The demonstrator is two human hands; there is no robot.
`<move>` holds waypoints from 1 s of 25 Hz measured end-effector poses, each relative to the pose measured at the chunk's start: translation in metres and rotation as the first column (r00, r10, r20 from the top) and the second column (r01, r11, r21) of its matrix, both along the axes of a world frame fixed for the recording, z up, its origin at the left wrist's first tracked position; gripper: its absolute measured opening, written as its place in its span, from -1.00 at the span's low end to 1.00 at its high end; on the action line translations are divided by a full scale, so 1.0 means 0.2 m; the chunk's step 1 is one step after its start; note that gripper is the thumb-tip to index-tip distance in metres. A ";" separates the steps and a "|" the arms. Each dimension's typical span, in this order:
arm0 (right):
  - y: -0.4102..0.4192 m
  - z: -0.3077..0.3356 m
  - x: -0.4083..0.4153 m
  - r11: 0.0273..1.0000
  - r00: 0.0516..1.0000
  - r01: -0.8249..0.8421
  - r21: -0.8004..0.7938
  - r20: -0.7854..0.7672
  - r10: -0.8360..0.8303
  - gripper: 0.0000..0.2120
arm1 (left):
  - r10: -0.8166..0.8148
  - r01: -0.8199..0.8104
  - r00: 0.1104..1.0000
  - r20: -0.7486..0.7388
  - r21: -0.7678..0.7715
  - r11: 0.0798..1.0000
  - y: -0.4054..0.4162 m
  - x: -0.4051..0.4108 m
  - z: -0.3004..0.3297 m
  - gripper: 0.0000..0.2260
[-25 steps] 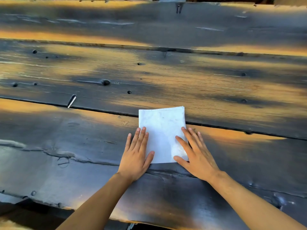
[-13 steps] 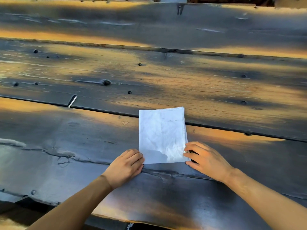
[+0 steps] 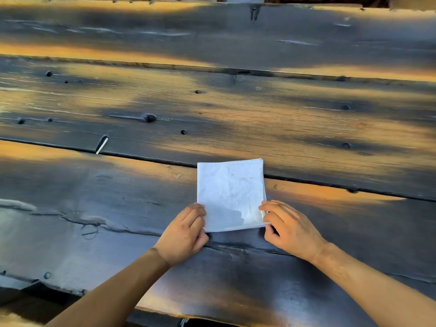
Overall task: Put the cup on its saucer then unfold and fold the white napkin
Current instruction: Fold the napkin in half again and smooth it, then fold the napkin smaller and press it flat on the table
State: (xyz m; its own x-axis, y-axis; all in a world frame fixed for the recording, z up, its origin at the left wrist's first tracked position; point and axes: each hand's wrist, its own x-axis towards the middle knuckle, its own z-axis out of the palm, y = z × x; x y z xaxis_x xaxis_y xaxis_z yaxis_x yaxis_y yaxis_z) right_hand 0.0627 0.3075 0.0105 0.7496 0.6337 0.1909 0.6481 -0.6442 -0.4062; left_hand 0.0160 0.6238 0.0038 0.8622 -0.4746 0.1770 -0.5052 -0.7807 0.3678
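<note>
Several stacked layers show at the right edge of the white napkin (image 3: 232,194), lying folded just below centre frame on the dark plank table (image 3: 94,208). Your left hand (image 3: 186,234) and right hand (image 3: 289,228) each pinch a near corner with curled fingers. Catch too few layers and it could open crooked; no cup or saucer is visible.

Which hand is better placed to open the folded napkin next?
Probably the right hand: its fingers pinch the napkin at its layered loose edges; the left hand grips the smooth folded side.
</note>
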 end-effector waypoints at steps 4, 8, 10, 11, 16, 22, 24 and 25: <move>0.02 0.03 0.00 0.993 0.980 0.114 -0.025 -0.164 -0.116 -0.78 | 0.120 -0.141 0.982 -0.144 -0.149 0.979 0.01 0.01 0.03 -0.77; 0.07 0.09 0.08 0.950 0.887 0.299 -0.087 -0.343 -0.310 -0.85 | 0.434 -0.492 0.853 -0.289 -0.175 0.853 -0.03 0.07 0.06 -0.67; 0.11 0.10 0.16 0.927 0.866 0.359 -0.105 -0.332 -0.374 -0.80 | 0.544 -0.623 0.766 -0.342 -0.189 0.759 -0.05 0.15 0.07 -0.73; 0.13 0.10 0.20 0.919 0.861 0.381 -0.104 -0.323 -0.393 -0.78 | 0.571 -0.664 0.732 -0.372 -0.198 0.721 -0.06 0.20 0.07 -0.79; 0.23 0.06 0.38 0.863 0.785 0.467 -0.194 -0.358 -0.506 -0.67 | 0.623 -0.709 0.642 -0.447 -0.037 0.704 -0.08 0.42 0.05 -0.77; 0.29 0.01 0.48 0.812 0.714 0.517 -0.269 -0.387 -0.583 -0.67 | 0.658 -0.688 0.617 -0.431 0.109 0.717 -0.09 0.56 0.00 -0.75; 0.30 -0.01 0.50 0.800 0.702 0.529 -0.283 -0.385 -0.599 -0.70 | 0.663 -0.673 0.631 -0.403 0.140 0.726 -0.10 0.59 -0.01 -0.80; 0.31 -0.01 0.51 0.789 0.692 0.538 -0.298 -0.378 -0.615 -0.71 | 0.670 -0.673 0.630 -0.392 0.154 0.723 -0.10 0.60 -0.01 -0.81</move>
